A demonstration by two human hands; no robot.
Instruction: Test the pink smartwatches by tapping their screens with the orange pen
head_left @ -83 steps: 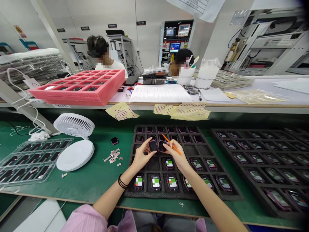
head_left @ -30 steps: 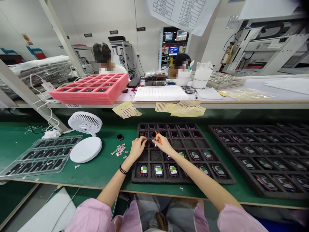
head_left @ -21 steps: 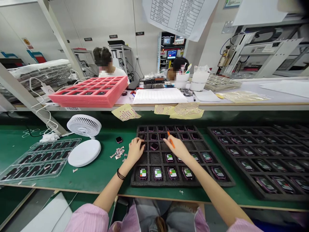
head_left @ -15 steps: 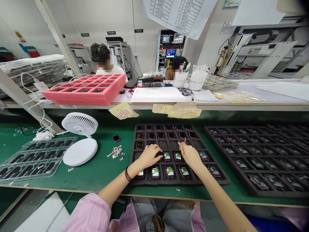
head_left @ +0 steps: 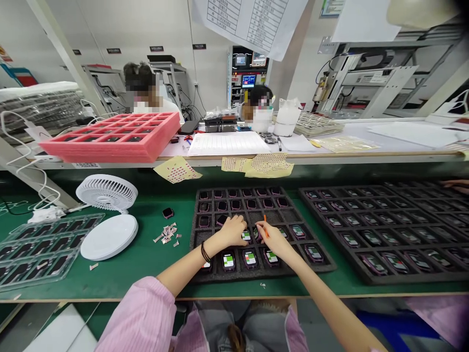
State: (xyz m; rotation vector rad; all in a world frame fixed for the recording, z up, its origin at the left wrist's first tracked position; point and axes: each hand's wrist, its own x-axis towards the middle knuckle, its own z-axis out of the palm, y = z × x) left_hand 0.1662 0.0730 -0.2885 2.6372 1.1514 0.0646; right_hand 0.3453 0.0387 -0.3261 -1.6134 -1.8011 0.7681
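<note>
A black foam tray (head_left: pixel 234 277) of smartwatches lies on the green bench in front of me. My left hand (head_left: pixel 234 231) is over its middle, thumb and fingers apart around a watch with a lit green-and-white screen (head_left: pixel 245 236); firm contact cannot be made out. My right hand (head_left: pixel 273 238) is closed on a slim orange pen-like stick (head_left: pixel 265 222), which points up. At its fingertips is a tilted watch (head_left: pixel 257 235), partly hidden by the fingers. Lit watches, such as one in the front row (head_left: pixel 228 261), sit nearer me; dark-screened watches (head_left: pixel 233 193) fill the back rows.
Right of it lie more black watch trays (head_left: pixel 362 266), with another person's hand (head_left: pixel 456 184) at the far edge. Leftward are a lone watch (head_left: pixel 168 212), small scraps (head_left: pixel 167 232), a white fan (head_left: pixel 108 237) and a clear tray (head_left: pixel 73 274). A pink foam tray (head_left: pixel 146 152) rests on the shelf.
My right hand has moved down and left toward the left hand, and a watch now shows tilted at its fingertips. The view has shifted right, and another person's hand appears at the right edge.
</note>
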